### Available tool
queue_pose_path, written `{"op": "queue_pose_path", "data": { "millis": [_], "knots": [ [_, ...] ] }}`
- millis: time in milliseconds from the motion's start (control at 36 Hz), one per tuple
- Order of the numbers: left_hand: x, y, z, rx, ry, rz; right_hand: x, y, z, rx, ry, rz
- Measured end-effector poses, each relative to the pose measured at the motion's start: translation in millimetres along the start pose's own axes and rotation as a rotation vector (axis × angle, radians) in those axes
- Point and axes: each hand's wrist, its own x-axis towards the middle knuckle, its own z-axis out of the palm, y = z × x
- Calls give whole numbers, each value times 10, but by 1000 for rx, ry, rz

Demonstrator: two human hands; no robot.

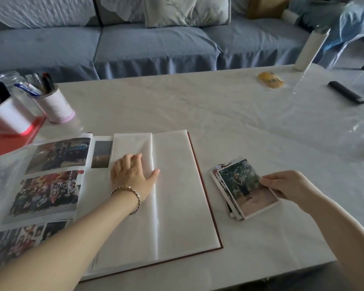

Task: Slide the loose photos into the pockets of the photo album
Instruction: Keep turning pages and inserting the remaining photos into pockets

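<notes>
The photo album [183, 206] lies open on the table, with filled photo pages on its left side and a blank white page on its right. My left hand [131, 172] rests flat on the upper part of the white page, fingers over a folded flap. To the right of the album sits a small stack of loose photos [225, 198]. My right hand [286, 186] pinches the right edge of the top photo [245, 187], which shows a person standing outdoors among trees.
White pen cups [53, 106] and a glass jar [11, 80] stand on a red folder [13, 139] at the left. A white bottle [309, 49], a yellow packet [270, 80] and a black remote [346, 92] lie at the far right. A blue sofa [147, 45] runs behind the table.
</notes>
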Motion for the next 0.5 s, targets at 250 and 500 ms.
{"op": "queue_pose_path", "data": {
  "millis": [250,500],
  "knots": [
    [76,-51,60,-28,-8,22,-18,-158,40,28,34,-48],
    [118,-105,37,-7,30,-4,-122,-586,147,544,191,-105]
  ]
}}
